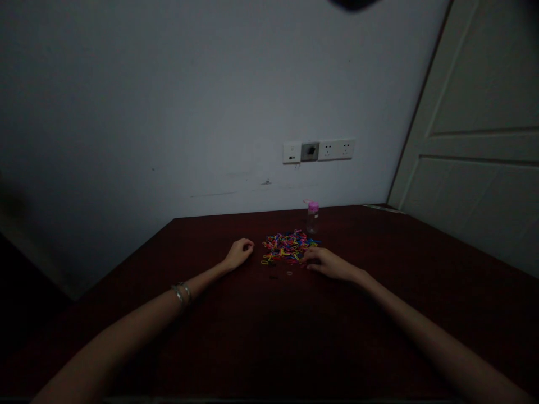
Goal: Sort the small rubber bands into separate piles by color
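Heap of coloured loops [286, 245] lying on table [269, 336], long axes mixing, ten o'clock from nearer right hand [323, 262], three o'clock from left hand [239, 253]; cannot tell whether either grip is pinching.

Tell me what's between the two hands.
The head view shows a multicoloured pile of small pieces between left hand and right hand, with loose pieces on its near side.

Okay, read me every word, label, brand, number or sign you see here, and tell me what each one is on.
No text can be read in this view.
Bottle: a small pale patch, perhaps a label, too small to read.
Sockets: no readable lettering; any print is too small.
Colorful pile: no readable text.
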`<state>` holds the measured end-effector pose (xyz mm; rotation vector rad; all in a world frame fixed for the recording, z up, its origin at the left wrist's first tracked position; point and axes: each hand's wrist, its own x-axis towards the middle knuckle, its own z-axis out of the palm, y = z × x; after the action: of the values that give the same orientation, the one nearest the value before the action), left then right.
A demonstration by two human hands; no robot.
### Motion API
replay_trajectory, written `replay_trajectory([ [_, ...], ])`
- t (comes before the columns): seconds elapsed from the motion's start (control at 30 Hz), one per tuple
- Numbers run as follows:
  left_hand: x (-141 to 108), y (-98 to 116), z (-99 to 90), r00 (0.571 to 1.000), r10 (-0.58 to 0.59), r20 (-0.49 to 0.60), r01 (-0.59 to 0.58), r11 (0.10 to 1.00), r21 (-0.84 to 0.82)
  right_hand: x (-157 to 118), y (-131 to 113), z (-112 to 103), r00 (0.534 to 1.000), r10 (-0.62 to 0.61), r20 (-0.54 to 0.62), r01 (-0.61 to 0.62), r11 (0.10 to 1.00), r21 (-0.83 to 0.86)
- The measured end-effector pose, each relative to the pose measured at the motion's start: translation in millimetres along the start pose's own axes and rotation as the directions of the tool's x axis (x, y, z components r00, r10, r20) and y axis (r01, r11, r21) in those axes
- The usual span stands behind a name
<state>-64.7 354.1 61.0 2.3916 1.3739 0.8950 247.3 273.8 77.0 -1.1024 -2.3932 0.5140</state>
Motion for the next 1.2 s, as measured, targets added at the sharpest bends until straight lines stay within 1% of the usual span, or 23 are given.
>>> replay_trajectory([
  [0.2,1,-3,4.0,1.0,-0.014,0.0,0.014,1.0,0.021,4,3,7,1.0,0.005,-0.017,-0.006,1.0,-0.022],
  [0.37,-1,-2,4.3,1.0,0.013,-0.007,-0.013,0.999,0.038,2,5,9,0.999,0.029,-0.033,-0.03,0.999,-0.034],
  [0.53,-1,-4,5.4,1.0,0.02,-0.004,-0.019,0.998,0.052,-6,0,6,0.999,0.013,-0.032,-0.012,1.0,0.011],
  [0.67,-1,-4,5.5,1.0,0.01,0.009,-0.01,0.998,0.056,-11,-6,5,1.0,0.004,0.003,-0.004,1.0,0.027],
  [0.93,-2,-3,3.9,1.0,0.022,0.012,-0.022,0.998,0.056,-11,-12,2,1.0,0.015,0.02,-0.017,0.998,0.062],
  [1.1,-4,-1,3.4,0.998,0.057,0.016,-0.057,0.998,0.026,-11,-10,0,0.999,0.042,0.022,-0.045,0.99,0.135],
  [1.2,-8,1,1.6,0.999,0.034,0.04,-0.034,0.999,0.006,-12,-7,-2,0.998,0.063,0.007,-0.063,0.983,0.17],
])
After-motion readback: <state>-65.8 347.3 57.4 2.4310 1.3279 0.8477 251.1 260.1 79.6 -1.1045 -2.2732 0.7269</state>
